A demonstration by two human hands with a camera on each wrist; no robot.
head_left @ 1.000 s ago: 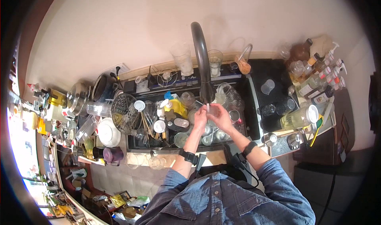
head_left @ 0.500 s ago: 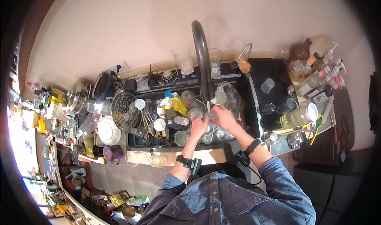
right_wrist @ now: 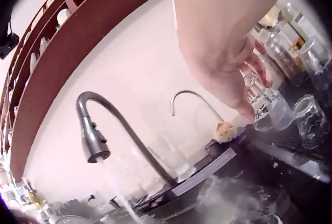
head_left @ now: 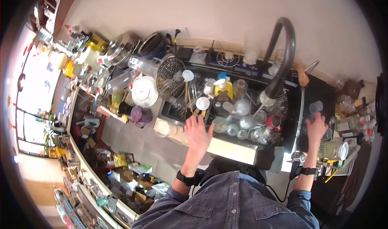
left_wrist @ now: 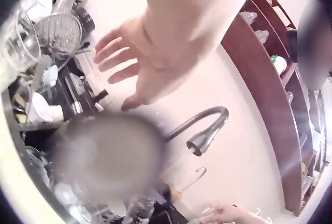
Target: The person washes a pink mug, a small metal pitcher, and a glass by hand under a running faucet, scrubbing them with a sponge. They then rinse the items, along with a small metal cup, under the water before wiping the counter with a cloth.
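Observation:
My right hand [head_left: 316, 128] is lowered over the black drainboard right of the sink. In the right wrist view its thumb and fingers grip a small clear glass [right_wrist: 253, 85], close beside an upturned frosted cup [right_wrist: 281, 114]. Another clear glass [right_wrist: 309, 117] stands to the right of these. The left hand [head_left: 198, 134] hovers over the front edge of the sink [head_left: 242, 152], its fingers spread and nothing in them. Near its fingertips are a white round lid [head_left: 202, 103] and wooden handles. Several wet glasses and jars [head_left: 244, 122] crowd the sink.
Water runs from the tall black tap [head_left: 287, 47] into the sink. Left of it sit a perforated strainer [head_left: 170, 77], a white bowl [head_left: 144, 91] and a purple jug [head_left: 141, 114]. Bottles [head_left: 355, 126] and a large jar [head_left: 333, 150] stand at the right.
Both hands were together under the tap around a small clear piece. They have moved apart, the right to the drainboard, the left toward the sink's front left. The head view has swung left.

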